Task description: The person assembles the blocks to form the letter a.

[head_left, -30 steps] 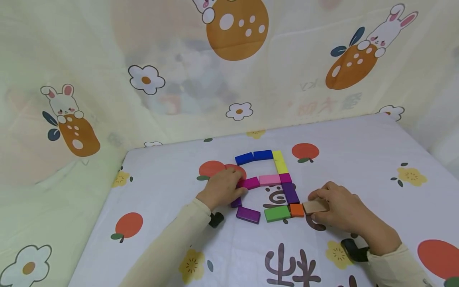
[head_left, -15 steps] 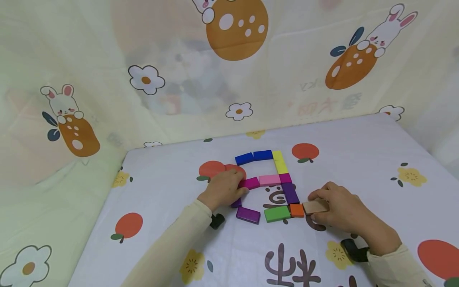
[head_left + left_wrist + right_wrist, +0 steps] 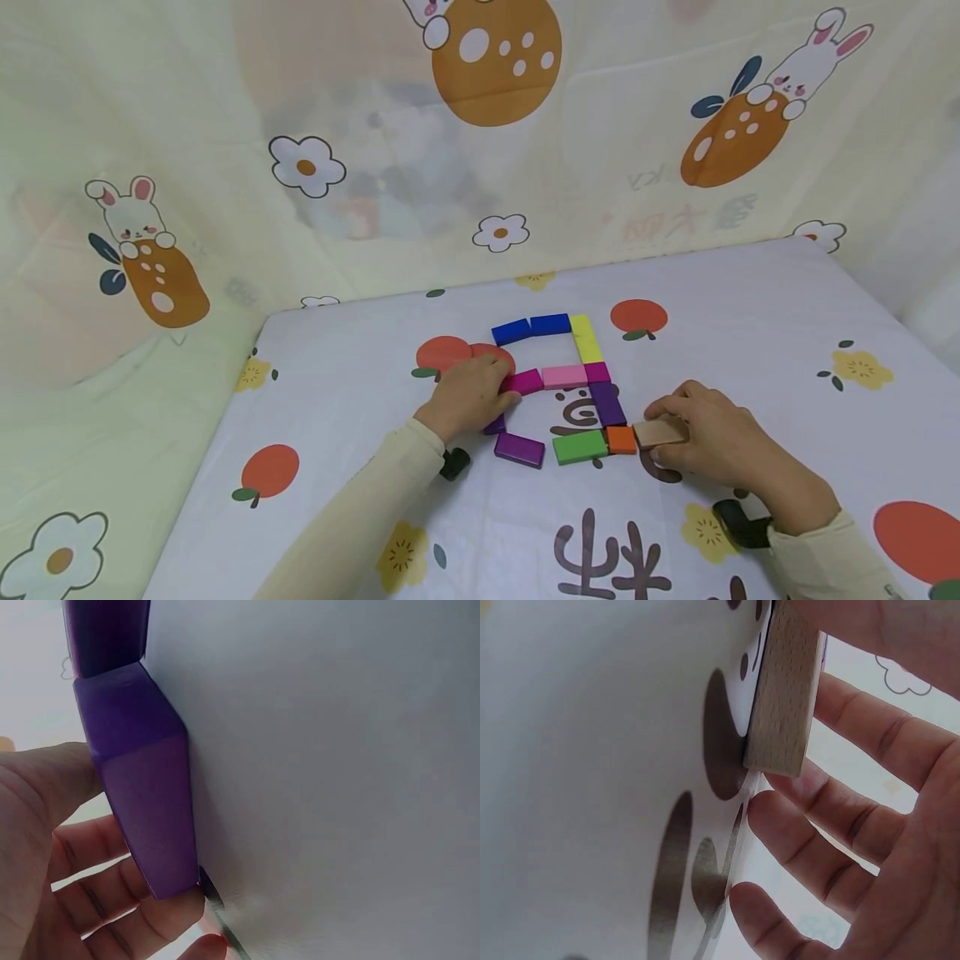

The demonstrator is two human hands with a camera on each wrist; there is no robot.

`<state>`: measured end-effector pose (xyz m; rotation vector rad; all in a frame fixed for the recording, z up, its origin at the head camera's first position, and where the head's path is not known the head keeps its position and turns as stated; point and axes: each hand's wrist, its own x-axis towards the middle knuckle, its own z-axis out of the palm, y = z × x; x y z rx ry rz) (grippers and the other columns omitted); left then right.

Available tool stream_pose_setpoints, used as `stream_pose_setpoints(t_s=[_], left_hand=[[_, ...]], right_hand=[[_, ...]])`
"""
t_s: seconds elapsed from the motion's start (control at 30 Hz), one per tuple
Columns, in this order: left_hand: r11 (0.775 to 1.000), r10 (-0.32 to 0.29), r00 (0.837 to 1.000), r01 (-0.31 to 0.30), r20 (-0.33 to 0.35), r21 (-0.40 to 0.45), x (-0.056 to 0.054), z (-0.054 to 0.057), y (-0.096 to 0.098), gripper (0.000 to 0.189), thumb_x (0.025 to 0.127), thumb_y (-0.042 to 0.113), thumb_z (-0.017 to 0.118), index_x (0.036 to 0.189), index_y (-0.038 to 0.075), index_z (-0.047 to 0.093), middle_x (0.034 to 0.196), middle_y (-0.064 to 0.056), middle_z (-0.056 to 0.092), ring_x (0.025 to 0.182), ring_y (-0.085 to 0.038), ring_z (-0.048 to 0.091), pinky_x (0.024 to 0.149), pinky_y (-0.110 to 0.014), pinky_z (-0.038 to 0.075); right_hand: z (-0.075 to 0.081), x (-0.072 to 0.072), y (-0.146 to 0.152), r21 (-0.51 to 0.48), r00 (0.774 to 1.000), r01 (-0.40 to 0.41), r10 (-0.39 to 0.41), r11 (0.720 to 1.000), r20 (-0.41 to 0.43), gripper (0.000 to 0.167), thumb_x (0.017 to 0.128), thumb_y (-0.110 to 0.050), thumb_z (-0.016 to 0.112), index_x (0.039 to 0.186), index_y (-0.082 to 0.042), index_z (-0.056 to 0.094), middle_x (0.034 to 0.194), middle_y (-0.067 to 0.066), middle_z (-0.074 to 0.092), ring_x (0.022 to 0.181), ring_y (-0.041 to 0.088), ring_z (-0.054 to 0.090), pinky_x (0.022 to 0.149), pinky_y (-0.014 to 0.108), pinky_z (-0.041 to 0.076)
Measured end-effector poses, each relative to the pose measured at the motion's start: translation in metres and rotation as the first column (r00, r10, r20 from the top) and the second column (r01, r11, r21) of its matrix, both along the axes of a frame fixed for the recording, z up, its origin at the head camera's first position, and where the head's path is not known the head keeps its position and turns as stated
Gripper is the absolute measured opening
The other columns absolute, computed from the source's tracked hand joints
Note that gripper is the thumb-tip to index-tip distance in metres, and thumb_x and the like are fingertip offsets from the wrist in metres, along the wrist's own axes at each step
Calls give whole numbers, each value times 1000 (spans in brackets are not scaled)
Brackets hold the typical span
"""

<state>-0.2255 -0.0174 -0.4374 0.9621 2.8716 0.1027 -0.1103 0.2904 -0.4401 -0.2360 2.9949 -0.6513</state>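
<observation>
My left hand (image 3: 465,396) pinches a purple block (image 3: 150,817) between thumb and fingers; the left wrist view shows it touching another purple block (image 3: 109,637). From the head camera, most of the held block is covered by the hand. At the right, thumb and fingers of my right hand (image 3: 708,437) grip a plain wooden block (image 3: 660,432), whose end meets an orange block (image 3: 621,439). To the left of that lie a green block (image 3: 580,447) and, past a gap, a glossy purple block (image 3: 519,450). A magenta block (image 3: 527,383) lies by the left fingertips.
Behind, two blue blocks (image 3: 551,324) and a yellow block (image 3: 586,338) form a corner. A pink block (image 3: 564,377), a small magenta block (image 3: 597,372) and a dark purple block (image 3: 607,404) continue the outline on the patterned tablecloth (image 3: 337,400). A printed curtain (image 3: 390,217) hangs behind.
My left hand has shifted very slightly to the right. The right hand and the blocks stay where they were.
</observation>
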Motion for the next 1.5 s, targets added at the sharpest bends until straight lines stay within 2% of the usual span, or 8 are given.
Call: stream_pose_setpoints(t_s=[0.2, 0.4, 0.5, 0.67, 0.93, 1.17, 1.27, 1.5], left_hand=[[1000, -13, 1000, 13, -1, -10, -3, 2, 5, 39, 100, 45, 69, 124, 13, 66, 104, 0, 60, 94, -15, 57, 82, -29, 52], [994, -80, 996, 77, -33, -84, -9, 11, 29, 49, 99, 48, 68, 138, 18, 65, 115, -2, 63, 100, -16, 58, 84, -28, 54], [988, -113, 993, 108, -36, -111, -12, 13, 40, 49, 99, 50, 68, 136, 19, 65, 116, -1, 64, 103, -15, 58, 87, -28, 53], [983, -140, 990, 137, -15, -126, -15, 9, 51, 44, 99, 49, 69, 129, 18, 67, 109, 1, 64, 98, -14, 57, 85, -27, 51], [987, -114, 993, 113, -2, -116, -17, 4, 54, 37, 99, 44, 70, 126, 18, 69, 106, 2, 65, 96, -12, 57, 83, -24, 50], [988, -113, 994, 112, -1, -107, -16, 5, 53, 35, 100, 44, 69, 123, 17, 69, 107, 1, 66, 97, -13, 58, 85, -25, 51], [989, -109, 994, 109, 5, -105, -16, 5, 54, 35, 100, 44, 69, 122, 17, 69, 107, 2, 66, 96, -13, 58, 85, -25, 51], [990, -107, 994, 109, 26, -88, -16, 7, 52, 37, 100, 43, 70, 125, 16, 68, 108, 1, 66, 97, -13, 59, 86, -25, 51]], right_hand=[[1, 0, 0, 2, 1000, 9, -9, 1000, 0, 42, 73, -26, 91, 111, -15, 77, 109, 11, 63, 91, 26, 55, 64, 39, 43], [0, 0, 1, -5, 1000, 15, -15, 1000, 14, 42, 74, -27, 90, 112, -15, 77, 110, 12, 63, 91, 26, 55, 64, 38, 43], [0, 0, 1, -13, 1000, 9, -8, 1000, 17, 42, 74, -27, 90, 112, -15, 77, 111, 12, 63, 92, 26, 55, 64, 39, 43], [-2, 0, 2, -24, 1000, 5, -5, 1000, 13, 43, 74, -27, 91, 112, -15, 77, 110, 12, 63, 92, 26, 55, 64, 38, 42], [0, 0, 2, -11, 1000, -2, 2, 1000, 28, 44, 74, -30, 92, 113, -16, 77, 112, 12, 63, 93, 26, 55, 64, 38, 43], [8, -7, 2, -45, 996, -51, 54, 998, 66, 43, 83, -34, 84, 117, -8, 75, 103, 11, 62, 83, 21, 52, 64, 34, 43], [10, -12, -4, -46, 996, -54, 57, 997, 65, 39, 87, -38, 80, 110, -7, 76, 95, 8, 61, 79, 20, 51, 62, 33, 43], [14, -21, -22, 8, 997, -31, 30, 999, 69, 26, 88, -37, 79, 85, -12, 72, 83, 6, 55, 74, 21, 49, 55, 34, 43]])
